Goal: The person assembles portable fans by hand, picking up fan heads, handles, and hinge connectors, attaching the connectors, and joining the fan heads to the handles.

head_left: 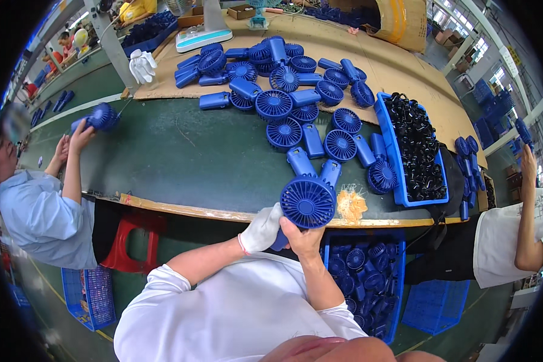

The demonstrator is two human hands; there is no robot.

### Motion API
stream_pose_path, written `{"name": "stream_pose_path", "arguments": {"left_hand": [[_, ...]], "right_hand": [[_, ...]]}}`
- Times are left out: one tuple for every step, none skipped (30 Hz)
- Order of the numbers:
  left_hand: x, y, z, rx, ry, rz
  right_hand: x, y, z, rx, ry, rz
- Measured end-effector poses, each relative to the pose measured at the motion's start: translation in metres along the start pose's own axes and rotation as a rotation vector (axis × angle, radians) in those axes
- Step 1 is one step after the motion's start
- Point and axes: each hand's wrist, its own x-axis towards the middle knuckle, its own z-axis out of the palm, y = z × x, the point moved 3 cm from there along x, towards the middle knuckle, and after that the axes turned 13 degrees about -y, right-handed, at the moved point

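Close to my body, over the table's front edge, a blue handheld fan (308, 202) is held up with its round grille facing me. My left hand (260, 229), in a white glove, is closed on the fan's handle from the left. My bare right hand (304, 240) grips it from the right, just under the fan head, with the thumb near the grille. Most of the handle is hidden by my hands. Behind it, several more blue fans (274, 105) lie in a loose pile across the table, some with the grille up.
A blue tray (381, 111) full of black looped parts stands right of the pile. Below the edge is a blue crate (394, 283) of fans. One co-worker (42, 211) at left holds a fan; another (513, 235) is at right. White gloves (142, 66) lie far left.
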Motion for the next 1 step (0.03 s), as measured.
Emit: {"name": "stream_pose_path", "arguments": {"left_hand": [[0.0017, -0.0033, 0.003, 0.177, 0.098, 0.136]], "right_hand": [[-0.0017, -0.0009, -0.0031, 0.0, -0.006, -0.031]]}}
